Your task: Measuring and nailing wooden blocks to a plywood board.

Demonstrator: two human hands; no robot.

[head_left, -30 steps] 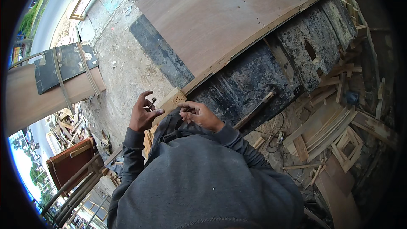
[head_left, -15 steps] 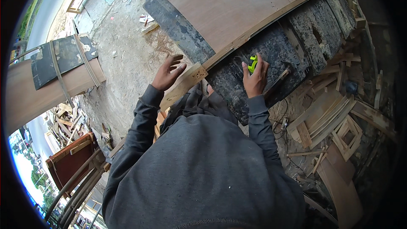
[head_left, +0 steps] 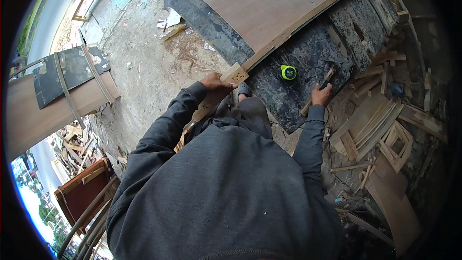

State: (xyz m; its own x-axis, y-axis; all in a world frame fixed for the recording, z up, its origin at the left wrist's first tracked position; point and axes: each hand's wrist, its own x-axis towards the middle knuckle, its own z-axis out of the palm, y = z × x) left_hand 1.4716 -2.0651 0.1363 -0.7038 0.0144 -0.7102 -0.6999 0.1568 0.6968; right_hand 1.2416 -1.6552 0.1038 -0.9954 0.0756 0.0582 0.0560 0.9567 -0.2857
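My left hand [head_left: 214, 82] is closed round a short wooden board [head_left: 235, 73], whose far end meets the wooden strip [head_left: 288, 38] along the plywood's edge. On the black worktop, my right hand [head_left: 321, 95] has its fingers round the middle of a hammer's wooden handle. The hammer [head_left: 330, 74] has its head toward the far right, and the handle's butt shows below my hand. A bright yellow-green tape measure [head_left: 288, 72] lies loose on the worktop between my two hands.
A large plywood sheet [head_left: 269, 5] rests on the dark, paint-spattered worktop [head_left: 269, 94]. Wood offcuts [head_left: 370, 135] and thin sheets are heaped on the ground to the right. At the left stands another plywood panel [head_left: 62, 101] with a black sheet and battens on it.
My right hand has put the tape measure down on the worktop and moved right to grasp the hammer. My left hand has gone from open to closed round the board.
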